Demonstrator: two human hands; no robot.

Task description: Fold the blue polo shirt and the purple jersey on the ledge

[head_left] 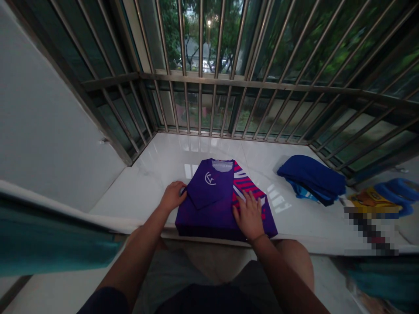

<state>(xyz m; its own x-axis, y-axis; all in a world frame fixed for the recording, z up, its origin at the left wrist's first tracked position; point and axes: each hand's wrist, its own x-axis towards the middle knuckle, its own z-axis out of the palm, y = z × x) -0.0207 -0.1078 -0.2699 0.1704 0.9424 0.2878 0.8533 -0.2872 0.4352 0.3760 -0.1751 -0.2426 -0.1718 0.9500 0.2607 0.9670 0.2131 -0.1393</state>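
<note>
A purple sports jersey point(212, 192) with a white logo and pink-and-white stripes lies partly folded on the white marble sill point(144, 187), its left side turned over the middle. My left hand point(172, 196) is closed on the jersey's left edge, fingers curled over the fabric fold. Over on the striped right part, my right hand point(249, 214) lies flat with fingers spread, pressing the cloth down near the front edge.
A pile of folded dark blue clothes point(310, 179) sits on the sill to the right. Further right lies a yellow and blue item point(379, 198). Metal window bars point(209, 78) enclose the sill at the back and sides. A teal curtain point(49, 244) hangs at the left.
</note>
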